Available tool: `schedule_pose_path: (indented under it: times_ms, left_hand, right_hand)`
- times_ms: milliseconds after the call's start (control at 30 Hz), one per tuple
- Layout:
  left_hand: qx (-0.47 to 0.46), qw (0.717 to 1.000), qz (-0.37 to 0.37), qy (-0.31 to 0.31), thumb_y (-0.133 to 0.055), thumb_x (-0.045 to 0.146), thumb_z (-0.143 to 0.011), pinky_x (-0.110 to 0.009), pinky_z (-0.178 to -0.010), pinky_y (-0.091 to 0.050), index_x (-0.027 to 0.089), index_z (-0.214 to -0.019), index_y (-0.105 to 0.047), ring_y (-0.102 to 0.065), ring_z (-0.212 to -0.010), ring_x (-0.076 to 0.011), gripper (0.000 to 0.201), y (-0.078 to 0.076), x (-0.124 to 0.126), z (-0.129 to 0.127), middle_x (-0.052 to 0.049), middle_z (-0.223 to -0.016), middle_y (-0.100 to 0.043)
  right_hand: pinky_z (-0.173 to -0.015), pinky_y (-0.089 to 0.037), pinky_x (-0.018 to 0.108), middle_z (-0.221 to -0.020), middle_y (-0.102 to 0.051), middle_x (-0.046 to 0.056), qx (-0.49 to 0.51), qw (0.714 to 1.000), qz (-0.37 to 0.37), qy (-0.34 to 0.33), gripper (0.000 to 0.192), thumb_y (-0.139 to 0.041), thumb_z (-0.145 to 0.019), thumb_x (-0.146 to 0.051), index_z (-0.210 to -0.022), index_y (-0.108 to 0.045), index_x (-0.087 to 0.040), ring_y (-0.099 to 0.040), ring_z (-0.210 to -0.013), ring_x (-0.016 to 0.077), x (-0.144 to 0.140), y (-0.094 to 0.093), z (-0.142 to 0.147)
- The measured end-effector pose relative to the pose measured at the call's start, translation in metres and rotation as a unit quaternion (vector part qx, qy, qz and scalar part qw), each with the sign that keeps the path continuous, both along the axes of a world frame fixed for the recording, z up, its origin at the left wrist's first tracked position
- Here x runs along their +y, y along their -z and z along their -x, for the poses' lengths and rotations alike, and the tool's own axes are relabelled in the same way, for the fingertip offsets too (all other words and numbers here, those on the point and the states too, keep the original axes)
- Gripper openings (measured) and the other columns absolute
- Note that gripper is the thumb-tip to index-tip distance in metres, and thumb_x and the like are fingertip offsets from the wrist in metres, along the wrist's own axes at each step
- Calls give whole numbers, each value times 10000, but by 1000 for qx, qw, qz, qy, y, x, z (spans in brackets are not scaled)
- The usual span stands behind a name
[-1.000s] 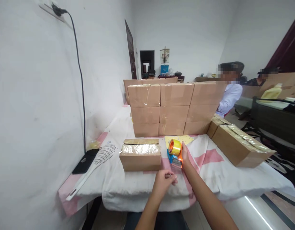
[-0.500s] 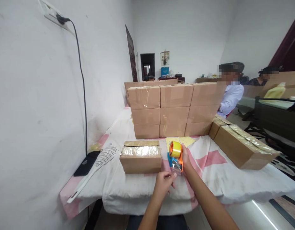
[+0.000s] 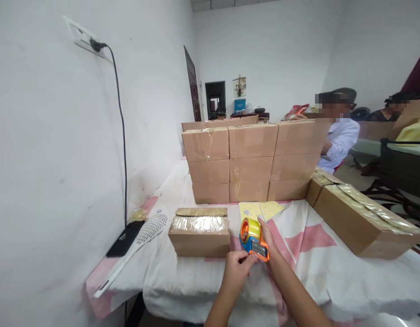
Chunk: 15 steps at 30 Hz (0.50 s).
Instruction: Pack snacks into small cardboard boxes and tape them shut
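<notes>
My right hand [image 3: 267, 236] is wrapped round an orange and blue tape dispenser [image 3: 259, 250] that carries a yellow-looking roll of packing tape [image 3: 251, 227]. My left hand [image 3: 237, 265] is closed in a pinch at the dispenser's lower edge, where the tape comes off. The bit of tape between its fingertips is mostly hidden. Just left of the dispenser, a small cardboard box [image 3: 199, 245] lies on the cloth, with shiny tape across its top and a flap edge showing at the back.
Behind stands a wall of stacked cardboard boxes [image 3: 252, 170]. More taped boxes [image 3: 353, 222] line the right side. A white slotted fly swatter [image 3: 152, 229] and a black phone [image 3: 124, 238] lie at left beside a hanging cable [image 3: 121, 122]. A person [image 3: 341, 136] sits beyond the stack.
The dispenser has tilted and come down slightly towards me. My left fingers have closed up against its lower edge. The whole view has shifted a little.
</notes>
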<state>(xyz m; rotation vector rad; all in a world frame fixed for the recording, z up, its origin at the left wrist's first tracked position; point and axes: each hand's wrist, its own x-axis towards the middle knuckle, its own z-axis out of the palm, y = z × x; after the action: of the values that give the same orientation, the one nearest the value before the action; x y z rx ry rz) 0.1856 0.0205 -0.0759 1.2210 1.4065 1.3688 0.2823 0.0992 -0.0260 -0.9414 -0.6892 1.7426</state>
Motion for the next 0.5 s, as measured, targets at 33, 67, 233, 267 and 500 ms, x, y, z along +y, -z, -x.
schedule_pose_path:
  times_ms: [33, 67, 233, 267, 500]
  left_hand:
    - [1, 1000, -2, 0, -635, 734, -781, -252, -501, -274, 112, -648, -720, -396, -497, -109, 642, 1, 1, 0, 7, -501, -461]
    - [5, 1000, -5, -1, -634, 729, -784, -254, -510, -272, 113, -636, -714, -391, -507, -109, 638, 1, 3, 0, 5, -506, -458]
    - [60, 998, -29, -16, -658, 703, -771, -266, -551, -238, 132, -554, -629, -343, -569, -110, 612, 3, 9, 5, 15, -532, -390]
    - [64, 997, -28, -22, -664, 713, -757, -267, -550, -230, 141, -527, -588, -329, -570, -108, 621, 4, 10, 6, 21, -531, -366]
    - [73, 996, -7, -51, -571, 783, -790, -272, -543, -249, 168, -506, -511, -352, -553, -118, 680, 3, 10, 5, 15, -513, -376]
  right_hand:
    - [-436, -487, 279, -531, -608, -29, 8, 1000, 15, -10, 383, -738, -745, -572, -770, -566, -230, -643, -509, 207, 1, 0, 0]
    - [-434, -483, 279, -520, -601, -29, 18, 999, 29, -19, 373, -721, -754, -570, -766, -565, -231, -644, -509, 209, 4, 0, 0]
    - [-448, -490, 287, -513, -601, -6, 53, 998, 32, -18, 407, -657, -771, -621, -757, -587, -221, -647, -513, 215, 20, 7, 1]
    - [-451, -491, 288, -518, -605, -1, 54, 998, 30, -19, 433, -648, -772, -644, -770, -602, -214, -645, -511, 215, 22, 9, 1]
    - [-478, -506, 301, -556, -639, 26, 27, 1000, -2, -10, 501, -591, -802, -705, -738, -622, -208, -632, -498, 205, 22, 11, 0]
